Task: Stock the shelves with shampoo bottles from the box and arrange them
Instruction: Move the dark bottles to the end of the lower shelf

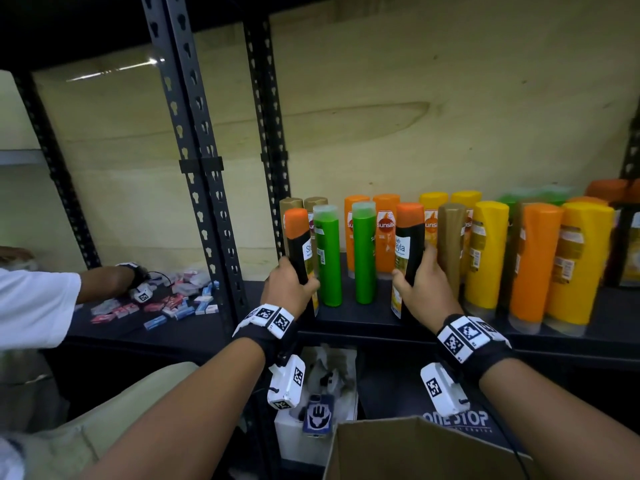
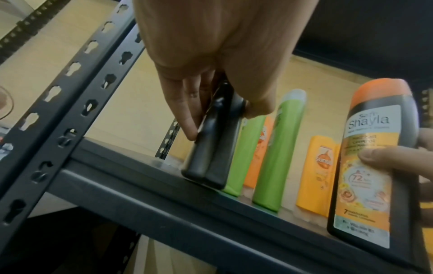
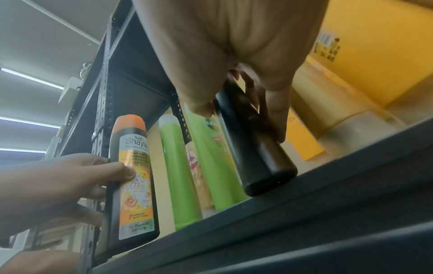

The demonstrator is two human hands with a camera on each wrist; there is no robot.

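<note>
Each hand holds a black shampoo bottle with an orange cap at the front edge of the dark shelf (image 1: 360, 336). My left hand (image 1: 290, 289) grips the left black bottle (image 1: 298, 244) low on its body, just left of two green bottles (image 1: 327, 258). In the left wrist view, fingers (image 2: 185, 111) and thumb clasp this bottle (image 2: 215, 148), whose base is at the shelf lip. My right hand (image 1: 424, 289) grips the right black bottle (image 1: 410, 237), seen tilted with its base on the shelf edge (image 3: 255, 152). A cardboard box (image 1: 415, 452) stands open below.
Orange, yellow and gold bottles (image 1: 485, 254) crowd the shelf to the right and behind. A perforated rack upright (image 1: 201, 174) stands left of my left hand. Beyond it, another person's arm (image 1: 104, 282) reaches over small packets (image 1: 173, 303) on the neighbouring shelf.
</note>
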